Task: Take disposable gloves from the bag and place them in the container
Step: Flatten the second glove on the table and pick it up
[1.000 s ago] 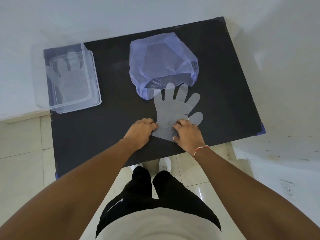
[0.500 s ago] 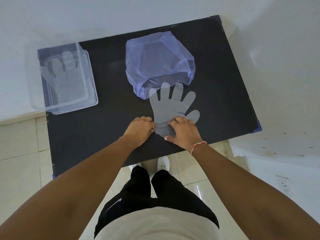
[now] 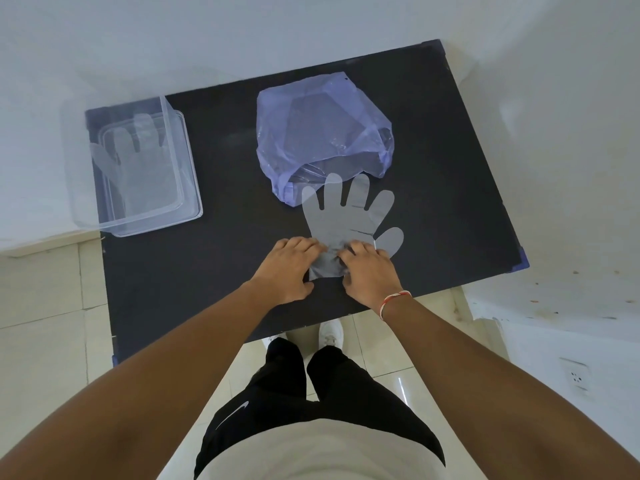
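A thin clear disposable glove (image 3: 346, 216) lies flat on the black table (image 3: 221, 271), fingers pointing away toward the mouth of a translucent purple bag (image 3: 322, 133). My left hand (image 3: 289, 266) and my right hand (image 3: 369, 271) pinch the glove's cuff from either side, and the cuff is crumpled between them. At the table's far left stands a clear plastic container (image 3: 188, 188) with another glove (image 3: 142, 161) lying inside it.
The table's near edge runs just below my wrists, with tiled floor and my feet beneath. White walls close in behind and to the right of the table. A wall socket (image 3: 575, 375) sits low at the right.
My hands have drawn closer together on the cuff, bunching it. The rest of the glove stays flat in front of the bag.
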